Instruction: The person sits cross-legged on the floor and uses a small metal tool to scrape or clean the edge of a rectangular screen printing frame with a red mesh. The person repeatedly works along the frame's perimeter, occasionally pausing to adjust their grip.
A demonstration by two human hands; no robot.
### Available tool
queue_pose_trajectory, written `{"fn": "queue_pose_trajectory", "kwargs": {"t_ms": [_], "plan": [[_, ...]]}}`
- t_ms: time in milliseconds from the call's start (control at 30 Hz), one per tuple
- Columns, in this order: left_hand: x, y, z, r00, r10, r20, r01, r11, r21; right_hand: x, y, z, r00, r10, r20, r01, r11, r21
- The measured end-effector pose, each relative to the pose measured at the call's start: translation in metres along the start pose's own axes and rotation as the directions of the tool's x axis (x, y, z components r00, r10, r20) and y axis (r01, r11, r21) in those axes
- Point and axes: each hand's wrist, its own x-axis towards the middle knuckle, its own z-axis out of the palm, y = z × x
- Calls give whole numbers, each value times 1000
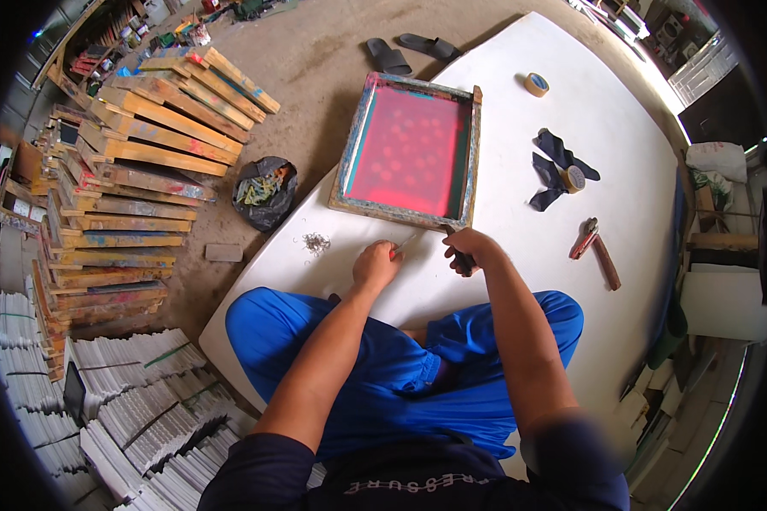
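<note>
A screen-printing frame (400,215) with worn wooden sides and pink mesh lies in front of me on a white board. My left hand (377,266) is closed round the red handle of a screwdriver (405,244), whose thin metal shaft points toward the frame's near side. Close to the frame's near right corner, my right hand (471,249) grips a dark-handled tool (462,261) that looks like pliers. Its tip is at the frame's edge; whether it bites on anything is too small to see. Left of my left hand lies a small heap of staples (317,244).
Right of the frame, the white board (511,170) carries a tape roll (536,84), dark cloth pieces (554,157) with another roll, a red-handled tool (585,239) and a brown bar (607,262). Stacked wooden frames (136,204) and a black bag (265,194) stand left.
</note>
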Motion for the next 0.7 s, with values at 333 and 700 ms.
{"fn": "queue_pose_trajectory", "kwargs": {"t_ms": [333,700], "plan": [[1,-5,8,998,32,-45,-33,999,-25,-3,31,61,703,-406,-584,118,876,-468],[-7,-4,-7,999,-4,-37,3,1000,-20,22,49,54,710,-440,-550,235,884,-404]]}}
